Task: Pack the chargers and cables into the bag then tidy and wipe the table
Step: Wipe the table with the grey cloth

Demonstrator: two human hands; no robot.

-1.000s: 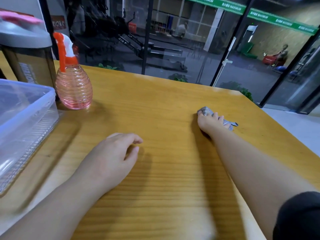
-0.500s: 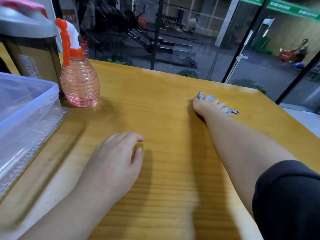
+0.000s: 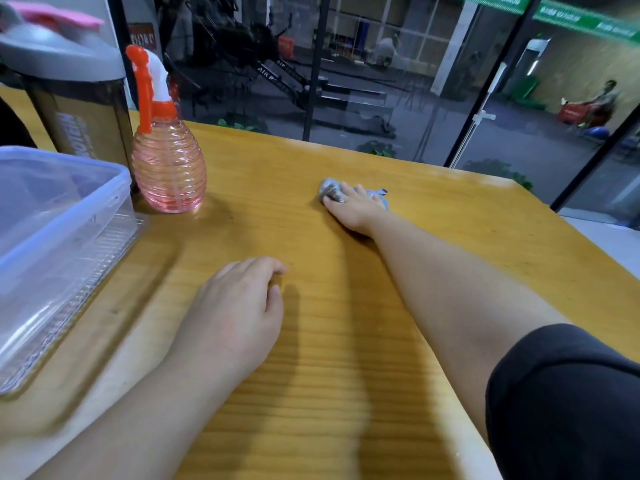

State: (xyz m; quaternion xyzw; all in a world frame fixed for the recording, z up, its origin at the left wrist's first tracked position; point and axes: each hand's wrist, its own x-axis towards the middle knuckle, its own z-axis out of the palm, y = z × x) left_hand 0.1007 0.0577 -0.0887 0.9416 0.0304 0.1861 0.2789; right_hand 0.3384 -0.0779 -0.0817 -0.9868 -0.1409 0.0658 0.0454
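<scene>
meanwhile the right hand [image 3: 353, 209] lay stretched far out over the worktop [image 3: 346, 341], its fingers spread flat and pressing down on a crumpled grey cloth [image 3: 330, 192], which showed past the fingertips and at the hand's right side. the cloth sat on the far middle of the worktop, well apart from the spray bottle [image 3: 168, 168]. the left hand [image 3: 239, 313] rested palm down nearer the body, fingers loosely curled, holding nothing. the pink bottle with its orange trigger stood upright at the far left, just beside a clear plastic box [image 3: 59, 244] and in front of a tall dark canister [image 3: 83, 109] with a grey lid. a black sleeve [image 3: 561, 403] covered the right upper arm.
</scene>
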